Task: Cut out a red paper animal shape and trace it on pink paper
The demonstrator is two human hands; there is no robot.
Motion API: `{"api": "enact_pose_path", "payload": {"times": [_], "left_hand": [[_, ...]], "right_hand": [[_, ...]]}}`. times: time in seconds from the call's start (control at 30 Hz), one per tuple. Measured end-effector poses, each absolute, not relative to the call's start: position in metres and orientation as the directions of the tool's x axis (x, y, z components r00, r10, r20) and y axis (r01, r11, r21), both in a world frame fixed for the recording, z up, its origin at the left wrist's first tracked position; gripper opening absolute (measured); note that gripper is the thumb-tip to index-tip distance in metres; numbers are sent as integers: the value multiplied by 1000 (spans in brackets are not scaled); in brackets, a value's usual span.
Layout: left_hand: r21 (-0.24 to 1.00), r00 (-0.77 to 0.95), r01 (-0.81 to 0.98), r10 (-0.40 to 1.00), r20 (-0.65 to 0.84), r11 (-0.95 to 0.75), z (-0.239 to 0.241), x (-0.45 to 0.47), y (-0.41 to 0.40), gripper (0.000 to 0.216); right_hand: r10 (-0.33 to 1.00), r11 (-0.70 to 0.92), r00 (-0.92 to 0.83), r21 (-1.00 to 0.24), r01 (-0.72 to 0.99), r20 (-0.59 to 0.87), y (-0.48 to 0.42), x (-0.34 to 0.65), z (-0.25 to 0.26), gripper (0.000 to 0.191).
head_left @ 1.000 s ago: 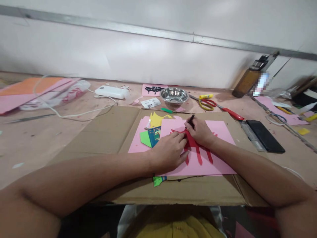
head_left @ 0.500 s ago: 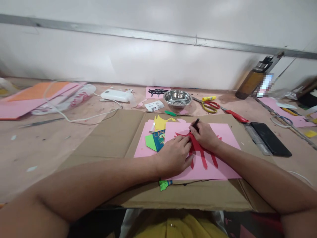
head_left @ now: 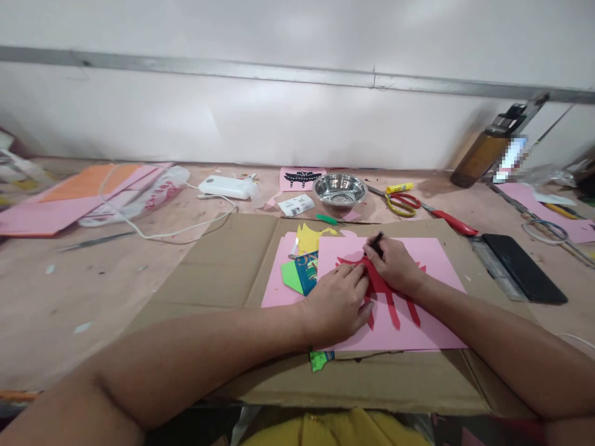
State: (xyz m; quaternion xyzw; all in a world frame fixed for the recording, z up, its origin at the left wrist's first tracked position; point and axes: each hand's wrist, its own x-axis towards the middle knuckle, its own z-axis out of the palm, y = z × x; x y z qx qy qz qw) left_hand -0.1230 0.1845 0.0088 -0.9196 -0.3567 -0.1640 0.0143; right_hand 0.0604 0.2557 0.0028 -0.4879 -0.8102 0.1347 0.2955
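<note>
A red paper cutout (head_left: 383, 285) with pointed legs lies on a pink sheet (head_left: 432, 334). My left hand (head_left: 337, 303) rests flat across the cutout's left part, fingers stretched out and pressing on it. My right hand (head_left: 395, 265) is closed around a dark pen (head_left: 377, 240), its lower end at the cutout's top edge; the exact tip is hard to make out. Both hands hide parts of the cutout. Under and left of the sheet are a yellow paper scrap (head_left: 307, 238) and a blue and green printed piece (head_left: 300, 275).
Brown cardboard (head_left: 209, 266) lies under the work. Behind it stand a steel bowl (head_left: 340, 191), a glue stick (head_left: 400, 188) and scissors (head_left: 400, 203). A black phone (head_left: 525, 267) and ruler (head_left: 499, 272) lie right; a bottle (head_left: 481, 155) leans on the wall. Left are coloured sheets (head_left: 46, 207) and a cable (head_left: 186, 229).
The whole view has shifted, so everything sits slightly lower and farther right. The right hand's pen is tilted a little differently; the left hand stays on the cutout.
</note>
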Motion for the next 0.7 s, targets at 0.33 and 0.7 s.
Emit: {"api": "enact_pose_path", "payload": {"times": [0.33, 0.7], "left_hand": [[114, 687, 649, 643, 339, -753, 4, -122, 186, 36], [99, 684, 661, 651, 329, -744, 10, -122, 184, 36]], "right_hand": [[870, 485, -347, -484, 729, 350, 257, 60, 5, 22], [859, 501, -346, -478, 722, 377, 257, 61, 3, 19]]}}
